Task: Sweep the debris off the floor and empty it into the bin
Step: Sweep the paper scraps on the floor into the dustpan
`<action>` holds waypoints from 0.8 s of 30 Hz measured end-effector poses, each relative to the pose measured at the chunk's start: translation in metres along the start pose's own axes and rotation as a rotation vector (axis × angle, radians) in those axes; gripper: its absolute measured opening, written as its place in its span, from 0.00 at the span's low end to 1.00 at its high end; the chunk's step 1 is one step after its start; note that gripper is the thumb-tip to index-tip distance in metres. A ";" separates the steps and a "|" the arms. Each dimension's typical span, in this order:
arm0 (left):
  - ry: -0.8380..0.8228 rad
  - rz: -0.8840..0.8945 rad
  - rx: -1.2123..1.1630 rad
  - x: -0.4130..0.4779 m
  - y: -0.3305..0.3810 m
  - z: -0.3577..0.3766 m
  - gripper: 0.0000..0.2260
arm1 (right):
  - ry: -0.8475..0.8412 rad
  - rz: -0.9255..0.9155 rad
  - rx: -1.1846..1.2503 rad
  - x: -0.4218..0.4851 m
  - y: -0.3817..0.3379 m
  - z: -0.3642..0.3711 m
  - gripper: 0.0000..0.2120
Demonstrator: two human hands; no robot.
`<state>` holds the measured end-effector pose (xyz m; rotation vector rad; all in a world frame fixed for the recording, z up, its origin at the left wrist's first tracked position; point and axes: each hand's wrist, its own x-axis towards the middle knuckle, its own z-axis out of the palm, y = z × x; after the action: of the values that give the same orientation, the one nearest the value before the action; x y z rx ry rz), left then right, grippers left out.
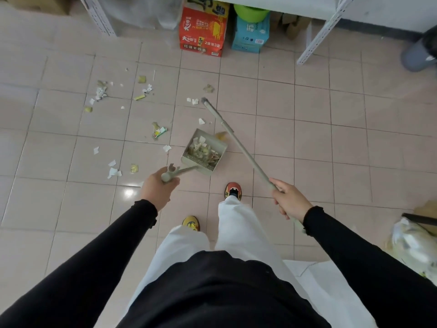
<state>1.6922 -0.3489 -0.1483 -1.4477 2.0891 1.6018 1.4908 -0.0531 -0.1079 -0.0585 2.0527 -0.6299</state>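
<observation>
My left hand grips the top of the long handle of a pale green dustpan, which sits on the tiled floor and holds a heap of paper scraps. My right hand grips the pale broom handle; the broom reaches forward, and its head touches the floor beside small white scraps, beyond the dustpan. Debris of torn white paper and yellow-green wrappers lies scattered over the tiles to the left and ahead. A grey bin stands at the far right.
A red carton and a blue carton stand under a white metal shelf ahead. Another shelf leg is at the upper left. A filled plastic bag lies at the right. My feet stand just behind the dustpan.
</observation>
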 end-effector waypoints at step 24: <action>0.123 -0.204 0.000 -0.138 -0.096 -0.048 0.06 | -0.106 0.086 -0.376 0.043 0.011 0.121 0.20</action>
<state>1.8563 -0.3031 -0.1089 -1.7370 1.9268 1.4710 1.5679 -0.1058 -0.1966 -0.2165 2.0334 -0.1778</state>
